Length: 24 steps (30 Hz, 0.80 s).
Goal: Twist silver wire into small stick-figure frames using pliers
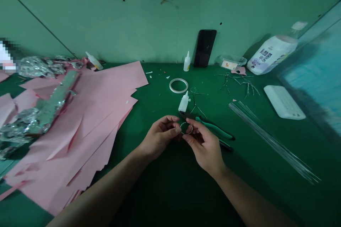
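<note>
A small loop of twisted wire (192,129) is pinched between my two hands, low over the green table. My left hand (162,134) grips its left side with thumb and fingers. On the other side, my right hand (205,145) has thumb and forefinger closed on the loop. Pliers with black and teal handles (217,129) lie just behind my right hand, partly covered by it. Beyond the loop is a small white glue bottle (183,103). A twisted wire figure (195,103) with a round top lies to the right of that bottle.
Pink paper sheets (106,81) and crumpled foil (29,120) cover the left side. At the back are a tape roll (170,86), another glue bottle (187,62) and a phone (205,49). Rightward lie straight wires (271,142), a white power bank (283,102) and a drink bottle (273,55).
</note>
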### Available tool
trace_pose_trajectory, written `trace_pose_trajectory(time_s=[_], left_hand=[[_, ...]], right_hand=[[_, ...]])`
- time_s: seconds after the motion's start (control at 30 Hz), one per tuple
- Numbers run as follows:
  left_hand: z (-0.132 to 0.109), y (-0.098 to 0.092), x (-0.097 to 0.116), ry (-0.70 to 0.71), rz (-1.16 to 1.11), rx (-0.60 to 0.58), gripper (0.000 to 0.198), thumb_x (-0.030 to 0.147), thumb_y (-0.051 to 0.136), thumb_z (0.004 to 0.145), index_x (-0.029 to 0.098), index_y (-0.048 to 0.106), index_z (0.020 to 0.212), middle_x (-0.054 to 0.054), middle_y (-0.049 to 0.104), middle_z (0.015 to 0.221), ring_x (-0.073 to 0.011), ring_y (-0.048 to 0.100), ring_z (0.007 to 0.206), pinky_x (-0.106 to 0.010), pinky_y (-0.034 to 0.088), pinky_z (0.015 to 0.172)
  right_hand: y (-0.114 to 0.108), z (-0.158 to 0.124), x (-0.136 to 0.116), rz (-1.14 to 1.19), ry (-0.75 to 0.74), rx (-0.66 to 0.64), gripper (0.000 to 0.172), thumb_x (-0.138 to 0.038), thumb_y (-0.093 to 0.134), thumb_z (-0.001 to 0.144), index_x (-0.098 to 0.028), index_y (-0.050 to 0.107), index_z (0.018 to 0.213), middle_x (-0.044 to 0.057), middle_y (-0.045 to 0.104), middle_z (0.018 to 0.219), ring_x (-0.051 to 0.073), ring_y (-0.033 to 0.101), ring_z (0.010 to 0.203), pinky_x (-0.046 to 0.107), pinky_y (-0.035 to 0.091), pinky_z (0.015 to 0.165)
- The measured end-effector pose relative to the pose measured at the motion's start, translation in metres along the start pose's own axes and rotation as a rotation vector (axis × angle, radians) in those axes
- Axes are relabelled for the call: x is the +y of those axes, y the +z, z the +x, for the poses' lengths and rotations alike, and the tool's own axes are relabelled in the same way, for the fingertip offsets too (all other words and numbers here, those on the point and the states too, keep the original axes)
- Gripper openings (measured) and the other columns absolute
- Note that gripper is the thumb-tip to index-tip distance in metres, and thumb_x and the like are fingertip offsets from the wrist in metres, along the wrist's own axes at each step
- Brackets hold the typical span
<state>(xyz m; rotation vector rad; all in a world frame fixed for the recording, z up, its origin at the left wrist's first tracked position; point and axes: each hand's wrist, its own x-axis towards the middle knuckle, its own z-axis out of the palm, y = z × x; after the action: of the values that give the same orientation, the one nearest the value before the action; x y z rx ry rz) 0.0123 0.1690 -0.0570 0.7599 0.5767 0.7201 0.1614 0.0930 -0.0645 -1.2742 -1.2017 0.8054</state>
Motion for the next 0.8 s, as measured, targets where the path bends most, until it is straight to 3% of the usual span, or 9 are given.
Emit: trace_pose_trajectory(time_s=[0.13,0.43,0.8], left_hand=[[0.0002,-0.0018,0.0012,-0.011,0.012,-0.084,0.024,0.012,0.074,0.077,0.014,0.063,0.099,-0.001,0.062,0.080,-0.0110,0.062,0.069,-0.025,0.051,0.067],[-0.0002,-0.0047,-0.0036,0.002,0.014,-0.112,0.032,0.011,0.077,0.075,0.016,0.063,0.102,-0.001,0.063,0.082,-0.0104,0.061,0.073,-0.023,0.048,0.069],[-0.0021,-0.0043,-0.0059,0.075,0.004,-0.251,0.028,0.007,0.069,0.082,0.019,0.052,0.101,0.002,0.061,0.078,-0.0076,0.056,0.072,-0.021,0.043,0.070]], right_hand=[[-0.0016,0.0006,-0.0016,0.068,0.045,-0.049,0.037,-0.025,0.068,0.085,-0.028,0.062,0.122,0.002,0.066,0.092,0.015,0.066,0.082,0.030,0.060,0.072],[0.0001,-0.0007,-0.0049,0.087,0.117,-0.025,0.033,-0.028,0.071,0.082,-0.025,0.064,0.114,0.003,0.071,0.092,0.017,0.069,0.079,0.032,0.061,0.070],[0.0040,-0.0021,-0.0034,0.072,0.037,-0.066,0.032,-0.020,0.070,0.082,-0.026,0.064,0.113,0.001,0.073,0.097,0.016,0.069,0.084,0.029,0.059,0.076]])
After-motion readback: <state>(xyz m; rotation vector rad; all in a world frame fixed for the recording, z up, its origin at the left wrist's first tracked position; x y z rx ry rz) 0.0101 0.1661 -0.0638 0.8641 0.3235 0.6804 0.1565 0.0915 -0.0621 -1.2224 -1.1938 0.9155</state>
